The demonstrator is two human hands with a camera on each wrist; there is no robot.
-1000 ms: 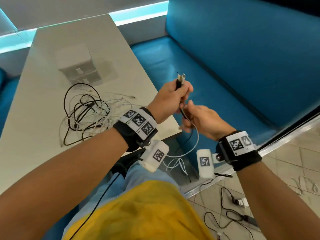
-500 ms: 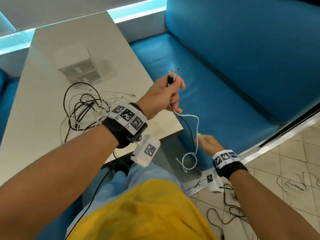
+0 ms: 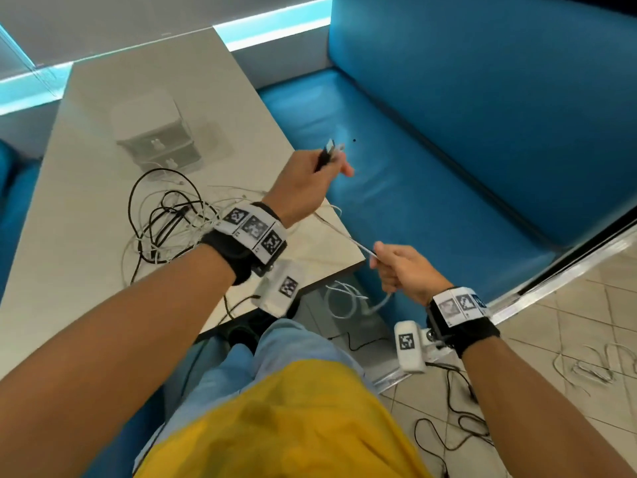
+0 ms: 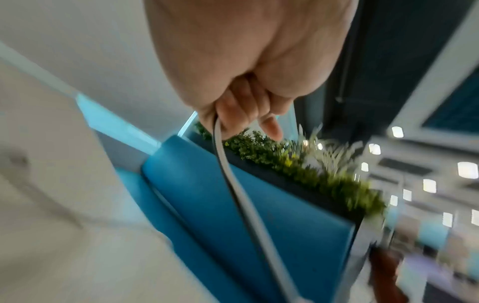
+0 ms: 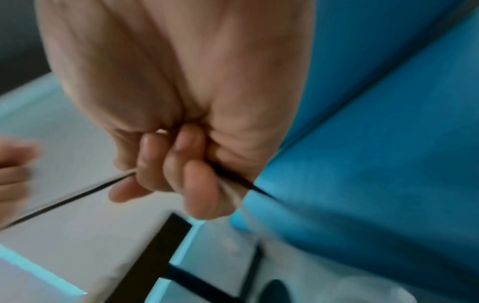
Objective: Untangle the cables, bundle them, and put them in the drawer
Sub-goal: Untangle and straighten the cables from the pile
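Left hand (image 3: 303, 188) is up over the table corner, fingers curled round 2 plug ends (image 3: 331, 150), 1 black and 1 white, poking out past the thumb. Right hand (image 3: 401, 270) is lower, beside the table edge, fingers curled round the same pair of cables (image 3: 348, 238); the run between the 2 hands is straight and taut. Right wrist view shows black and white strands passing through the closed fist. Slack tail (image 3: 348, 300) hangs below the right hand in loose loops near the floor.

Step looks like measuring the first lap of a coil. To do it well, I think:
- keep plug ends even and pinned in the left hand
- let the cables slide through the right fist, don't yank; the tail may snag under the table
- bring each lap back to the left hand at the same length, no twist

Rest of the job: tangled pile (image 3: 165, 219) of black and white cables on the table (image 3: 86, 305) is untouched. Small drawer unit (image 3: 157, 139) sits beyond it, both drawers appear closed. More cables (image 3: 586, 369) lie on the tiled floor.

Writing: none readable. Wristbands (image 3: 253, 229) and wrist cameras carry only square black-and-white marker patterns.
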